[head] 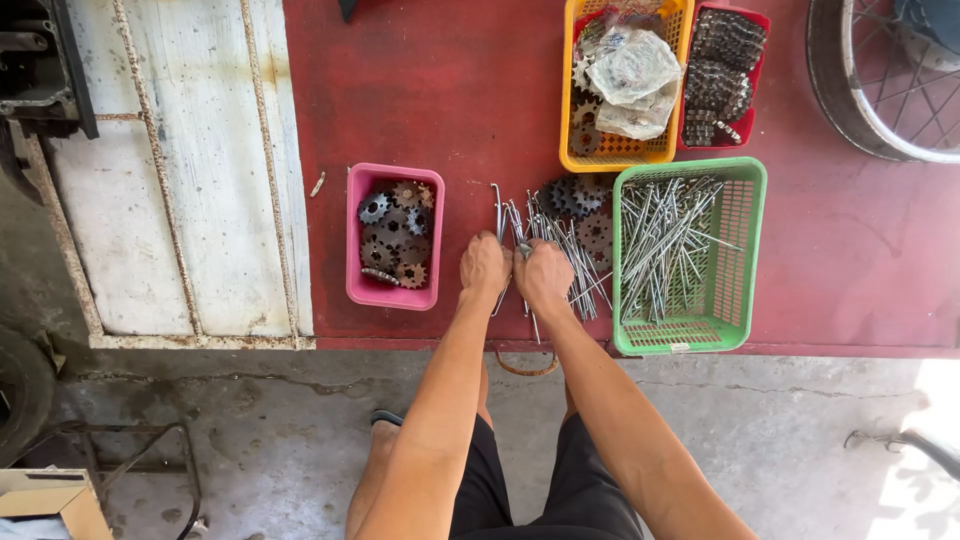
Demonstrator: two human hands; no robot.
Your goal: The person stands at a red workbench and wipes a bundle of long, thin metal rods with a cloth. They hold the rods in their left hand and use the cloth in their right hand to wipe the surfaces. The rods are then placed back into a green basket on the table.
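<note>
Now both hands (515, 272) closed on spoke pile (560, 250), side by side.

There is only one view, from the person's head. It looks almost straight down, from moderate height, on the red table (480, 90), with both forearms reaching away from the camera and the concrete floor (780, 430) below.
</note>
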